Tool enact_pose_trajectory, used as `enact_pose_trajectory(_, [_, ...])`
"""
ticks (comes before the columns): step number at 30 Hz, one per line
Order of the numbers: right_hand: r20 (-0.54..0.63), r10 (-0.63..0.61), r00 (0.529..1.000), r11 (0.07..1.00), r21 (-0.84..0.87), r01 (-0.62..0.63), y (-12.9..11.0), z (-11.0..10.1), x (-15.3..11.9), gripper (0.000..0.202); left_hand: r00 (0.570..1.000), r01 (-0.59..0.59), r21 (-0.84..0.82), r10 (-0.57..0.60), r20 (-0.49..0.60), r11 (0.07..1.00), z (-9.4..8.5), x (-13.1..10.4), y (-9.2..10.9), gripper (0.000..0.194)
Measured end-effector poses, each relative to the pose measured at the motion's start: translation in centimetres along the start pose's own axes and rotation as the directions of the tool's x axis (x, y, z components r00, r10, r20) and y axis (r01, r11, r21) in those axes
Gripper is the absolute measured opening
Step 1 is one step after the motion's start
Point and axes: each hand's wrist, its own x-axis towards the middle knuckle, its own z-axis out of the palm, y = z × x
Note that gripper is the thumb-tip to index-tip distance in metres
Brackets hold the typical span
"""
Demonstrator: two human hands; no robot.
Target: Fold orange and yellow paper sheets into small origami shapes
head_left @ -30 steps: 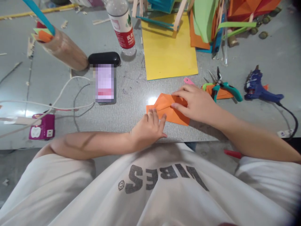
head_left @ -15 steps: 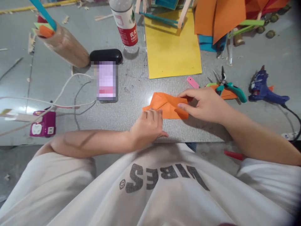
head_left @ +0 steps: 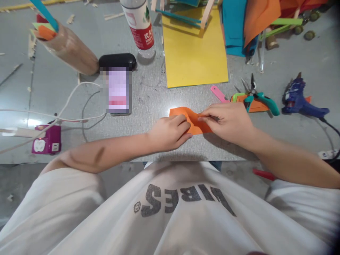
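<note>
A small orange paper (head_left: 195, 124) lies near the front edge of the grey table, its surface bent upward in the middle. My left hand (head_left: 171, 132) rests over its left part with fingers curled on it. At the right end, my right hand (head_left: 230, 122) pinches the paper's upper edge between thumb and fingers. Just behind my right hand are a pink strip (head_left: 219, 94) and green-handled pliers (head_left: 267, 102), lying by small orange and green pieces.
A yellow sheet (head_left: 196, 53) lies behind the paper. To the left stand a bottle (head_left: 142, 33), a phone (head_left: 117, 88), a cardboard tube (head_left: 71, 49) and a purple charger (head_left: 47, 140) with cables. A blue glue gun (head_left: 297, 97) is at right.
My left hand has shifted up and right over the orange paper. My right thumb and fingers have closed on its edge, and the paper now bends differently. The view has shifted slightly.
</note>
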Motion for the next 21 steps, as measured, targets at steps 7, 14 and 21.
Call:
enact_pose_trajectory(7, [0.022, -0.045, 0.999, 0.989, -0.142, 0.047, -0.3, 0.3, -0.2, 0.035, 0.988, 0.125, -0.258, -0.145, -0.06, 0.958, 0.6, -0.1, -0.4, 0.052])
enact_pose_trajectory(14, [0.021, 0.018, 1.0, 0.992, -0.127, -0.015, -0.1, 0.3, 0.0, 0.03, 0.997, 0.055, -0.138, -0.061, -0.037, 0.989, 0.9, -0.3, -0.8, 0.063])
enact_pose_trajectory(21, [-0.043, 0.073, 0.996, 0.996, -0.054, -0.075, 1.0, -0.1, 0.4, 0.038, 0.998, -0.029, -0.028, 0.027, -0.058, 0.999, 1.3, -0.8, -1.1, 0.075])
